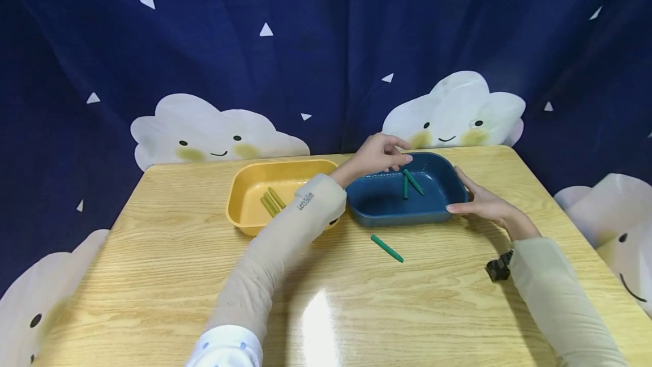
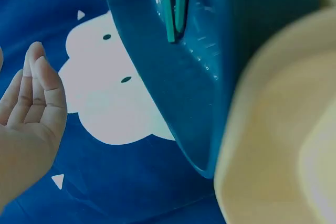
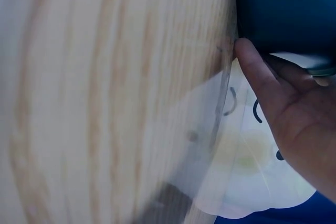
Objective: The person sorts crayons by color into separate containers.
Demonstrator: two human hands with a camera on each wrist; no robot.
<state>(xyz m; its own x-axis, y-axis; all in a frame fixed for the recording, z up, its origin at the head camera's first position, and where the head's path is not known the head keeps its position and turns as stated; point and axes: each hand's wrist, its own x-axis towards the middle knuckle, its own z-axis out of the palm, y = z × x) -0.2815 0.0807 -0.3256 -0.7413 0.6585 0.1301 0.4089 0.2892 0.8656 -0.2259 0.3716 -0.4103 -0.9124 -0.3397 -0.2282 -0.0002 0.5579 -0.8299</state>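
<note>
Over the back of the blue tub (image 1: 397, 217), my left hand (image 1: 379, 154) hovers with its fingers loosely bent and nothing between them. Two green crayons (image 1: 412, 182) lie on the tub's floor below it; the left wrist view shows the same green crayons (image 2: 175, 9) side by side. My right hand (image 1: 481, 200) holds the tub's right end, its thumb at the front corner and its fingers along the end wall. In the right wrist view the thumb (image 3: 252, 64) touches the tub's outside. Another green crayon (image 1: 387, 248) lies on the table in front of the tub.
Left of the blue tub stands a yellow tub (image 1: 233, 208) with several yellow crayons (image 1: 272, 201) in it, partly behind my left forearm. Both tubs sit on a wooden table (image 1: 168, 276). A dark blue curtain (image 1: 316, 61) with white clouds hangs behind the table.
</note>
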